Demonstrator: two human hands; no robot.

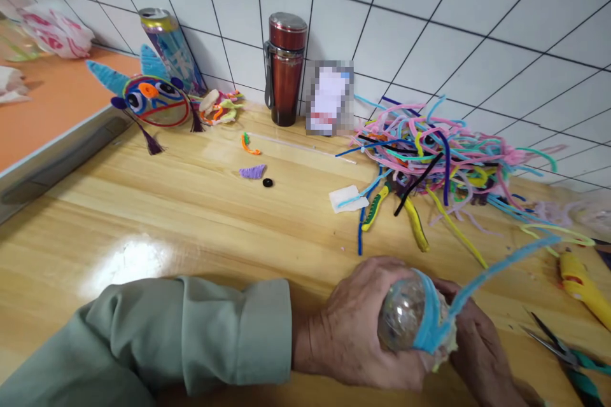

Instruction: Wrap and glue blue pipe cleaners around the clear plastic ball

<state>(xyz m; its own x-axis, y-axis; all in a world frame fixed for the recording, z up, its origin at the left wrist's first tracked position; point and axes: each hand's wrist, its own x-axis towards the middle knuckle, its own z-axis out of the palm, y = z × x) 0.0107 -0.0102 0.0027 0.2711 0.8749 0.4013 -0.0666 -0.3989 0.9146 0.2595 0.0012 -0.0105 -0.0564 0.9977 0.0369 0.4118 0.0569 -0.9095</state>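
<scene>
My left hand (353, 324) is wrapped round a clear plastic ball (401, 318) near the table's front edge. A light blue pipe cleaner (482, 280) circles the ball and its loose end sticks out up to the right. My right hand (477, 346) is closed against the ball's right side, pinching where the blue pipe cleaner meets it. A green-grey sleeve covers my left forearm.
A heap of coloured pipe cleaners (439, 165) lies at the back right. A red flask (285, 70), a can (169, 44) and a finished fish-like craft (155, 98) stand by the tiled wall. A yellow glue gun (585, 283) and scissors (563, 350) lie at right.
</scene>
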